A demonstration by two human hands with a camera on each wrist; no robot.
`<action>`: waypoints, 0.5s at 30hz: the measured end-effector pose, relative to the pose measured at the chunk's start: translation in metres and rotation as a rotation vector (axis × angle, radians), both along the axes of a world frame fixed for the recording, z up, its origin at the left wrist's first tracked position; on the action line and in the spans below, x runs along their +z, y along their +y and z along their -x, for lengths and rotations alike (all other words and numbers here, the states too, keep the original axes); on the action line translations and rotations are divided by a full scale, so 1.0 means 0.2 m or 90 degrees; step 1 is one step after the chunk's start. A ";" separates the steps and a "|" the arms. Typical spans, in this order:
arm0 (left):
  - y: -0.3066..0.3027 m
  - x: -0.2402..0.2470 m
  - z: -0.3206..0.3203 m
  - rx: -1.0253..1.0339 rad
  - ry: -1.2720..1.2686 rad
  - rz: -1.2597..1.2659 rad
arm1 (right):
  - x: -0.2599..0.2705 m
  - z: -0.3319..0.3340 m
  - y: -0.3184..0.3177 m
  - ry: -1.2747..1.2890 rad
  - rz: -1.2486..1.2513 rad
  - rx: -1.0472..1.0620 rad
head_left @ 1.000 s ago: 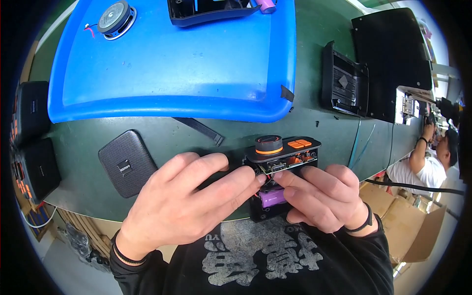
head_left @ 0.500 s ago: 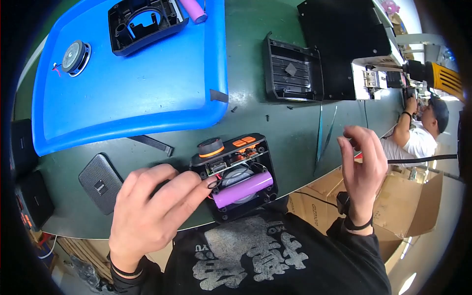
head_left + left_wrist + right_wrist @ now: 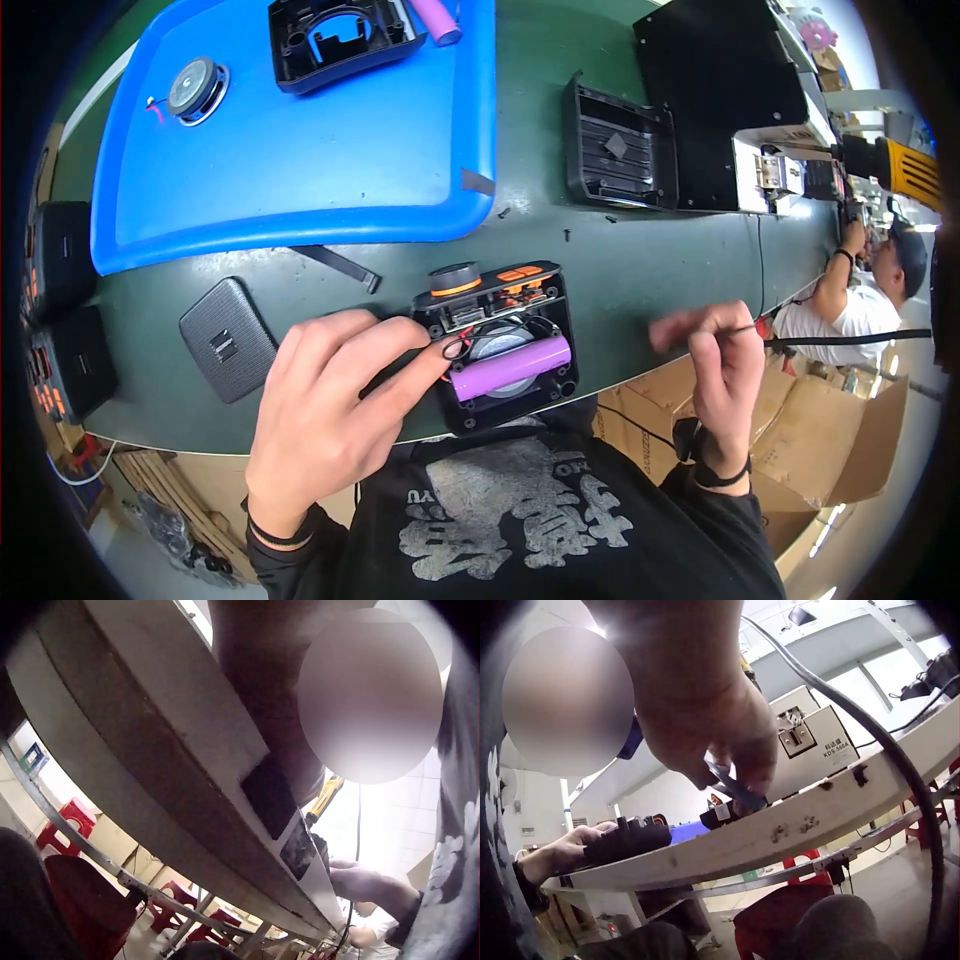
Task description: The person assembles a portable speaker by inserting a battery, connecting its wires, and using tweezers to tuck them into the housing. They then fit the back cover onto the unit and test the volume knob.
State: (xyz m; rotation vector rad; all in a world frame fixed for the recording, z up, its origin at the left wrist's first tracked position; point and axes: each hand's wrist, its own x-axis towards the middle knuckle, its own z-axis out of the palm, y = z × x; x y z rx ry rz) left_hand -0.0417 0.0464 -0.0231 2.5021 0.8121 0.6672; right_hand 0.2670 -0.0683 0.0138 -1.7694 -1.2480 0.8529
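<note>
- Housing point(image 3: 520, 408): open, at the near edge of the surface point(image 3: 640, 275), near centre; knob point(image 3: 455, 279) and orange buttons point(image 3: 520, 273) on its far side.
- Purple cell point(image 3: 512, 368) lies across the housing's inside, dark wires point(image 3: 480, 338) looped just beyond its left end.
- Left hand point(image 3: 340, 400): fingers bent, gripping housing at its left side, tips by the wires.
- Right hand point(image 3: 722, 365): right of housing, well apart; fingers bent in, narrow, pinching a thin strip point(image 3: 739, 785) (right wrist view). Blurred in head view.
- Grille point(image 3: 226, 340): left of left hand, flat.
- Bar point(image 3: 335, 265): beyond grille, beside tray.
- Blue tray point(image 3: 300, 236): far left; bears driver point(image 3: 195, 88), black frame point(image 3: 345, 76), second cell point(image 3: 435, 20).
- Shell point(image 3: 645, 155): far right, beside black box point(image 3: 715, 100); small screws point(image 3: 567, 236) nearer.
</note>
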 end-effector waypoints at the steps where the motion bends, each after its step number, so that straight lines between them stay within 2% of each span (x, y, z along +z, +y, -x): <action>1: 0.00 0.00 0.00 0.003 -0.002 0.001 | 0.03 -0.01 -0.02 0.079 0.038 0.026; 2: 0.00 0.00 0.00 0.006 0.000 0.001 | 0.06 -0.02 -0.03 0.156 0.078 0.051; 3: -0.01 -0.02 0.00 0.010 -0.010 -0.008 | 0.08 -0.01 -0.02 0.156 0.079 0.053; 6: -0.01 -0.02 0.00 0.016 -0.015 -0.016 | 0.14 0.05 0.05 0.065 0.153 0.113; 8: -0.02 -0.02 0.00 0.018 -0.011 -0.015 | 0.20 0.10 0.12 0.164 0.120 0.257; 9: -0.02 -0.02 0.00 0.016 -0.010 -0.002 | 0.22 0.08 0.15 0.131 0.099 0.349; 10: -0.02 -0.02 0.00 0.015 -0.008 0.011 | 0.23 0.09 0.17 0.130 0.101 0.352; 13: -0.03 -0.02 0.00 0.020 -0.014 0.000 | 0.23 0.09 0.21 0.339 0.132 0.384; 14: -0.03 -0.02 0.00 0.024 -0.013 0.000 | 0.22 0.10 0.20 0.338 0.133 0.388; 15: -0.03 -0.02 0.00 0.025 -0.015 0.003 | 0.21 0.12 0.18 0.475 0.137 0.305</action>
